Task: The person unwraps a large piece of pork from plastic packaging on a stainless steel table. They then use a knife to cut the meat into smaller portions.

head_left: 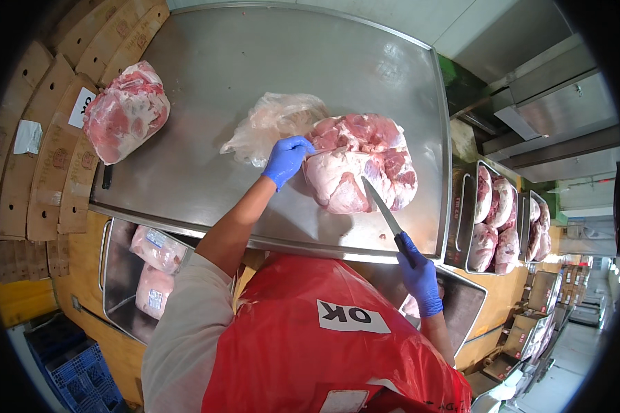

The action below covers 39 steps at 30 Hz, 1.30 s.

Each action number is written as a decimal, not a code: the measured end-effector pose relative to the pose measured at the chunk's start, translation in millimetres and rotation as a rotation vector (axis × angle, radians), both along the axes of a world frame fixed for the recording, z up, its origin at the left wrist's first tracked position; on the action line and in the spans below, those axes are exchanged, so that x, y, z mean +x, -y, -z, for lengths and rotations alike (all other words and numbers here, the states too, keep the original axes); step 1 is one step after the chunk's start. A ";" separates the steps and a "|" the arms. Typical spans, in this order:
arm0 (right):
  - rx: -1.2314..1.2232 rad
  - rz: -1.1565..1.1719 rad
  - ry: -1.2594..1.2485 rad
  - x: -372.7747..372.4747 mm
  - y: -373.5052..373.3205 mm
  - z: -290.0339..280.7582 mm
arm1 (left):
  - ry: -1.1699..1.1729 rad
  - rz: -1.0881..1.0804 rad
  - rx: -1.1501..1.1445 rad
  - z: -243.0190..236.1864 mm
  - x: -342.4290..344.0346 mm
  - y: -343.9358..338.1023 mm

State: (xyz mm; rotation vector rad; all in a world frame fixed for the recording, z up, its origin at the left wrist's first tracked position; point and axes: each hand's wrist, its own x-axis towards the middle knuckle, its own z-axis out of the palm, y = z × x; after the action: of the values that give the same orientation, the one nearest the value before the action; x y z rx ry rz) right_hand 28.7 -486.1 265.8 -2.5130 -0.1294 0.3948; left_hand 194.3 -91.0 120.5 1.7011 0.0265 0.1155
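A large piece of raw meat [348,172] with pale fat lies on the steel table [207,76] in front of me. At its left edge my left hand [287,160], in a blue glove, has its fingers closed on the meat. My right hand [419,275], gloved too, grips the dark handle of a knife [386,210]. The blade slants up and to the left, its tip at the fatty near face of the meat. Whether the tip cuts in, I cannot tell. A crumpled see-through plastic bag [275,124] lies beside the meat, behind my left hand.
Another piece of meat [127,113] sits at the table's left end, against stacked cardboard boxes [48,165]. Below the near edge, a steel tub [120,275] holds wrapped meat. Tubs of meat [470,227] stand right of the table. A blue plastic crate [86,378] is low left.
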 end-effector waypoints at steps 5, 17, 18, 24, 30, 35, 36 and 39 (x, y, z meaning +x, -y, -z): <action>0.114 0.056 0.005 -0.7 1.1 7.9 | -0.096 -0.190 0.222 27.9 -36.3 -1.4; 0.157 0.109 -0.014 1.5 9.9 -0.5 | -0.026 0.143 0.545 -6.6 -72.4 6.1; 0.175 0.129 0.013 -0.7 8.9 -4.4 | -0.040 0.158 0.548 -6.0 -73.0 8.8; -0.144 0.101 0.103 -1.8 -34.9 -68.1 | -0.062 0.171 0.536 -3.0 -82.4 17.5; -0.194 -0.059 0.384 5.2 -73.8 -54.0 | -0.061 0.163 0.565 2.0 -86.1 22.4; -0.444 -0.055 0.315 16.3 -41.0 -2.2 | -0.019 0.126 0.520 -0.1 -89.9 23.4; -0.421 -0.029 0.274 16.3 -45.4 -3.0 | -0.007 0.105 0.521 2.0 -90.9 21.4; -0.263 0.042 0.175 18.7 -60.5 -13.9 | 0.020 0.068 0.512 4.3 -91.6 17.9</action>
State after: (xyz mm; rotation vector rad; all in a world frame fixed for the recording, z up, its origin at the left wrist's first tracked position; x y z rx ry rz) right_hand 47.3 -425.6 279.7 -2.8036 -0.0979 0.1840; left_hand 102.6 -108.9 116.2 2.2094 -0.0829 0.0926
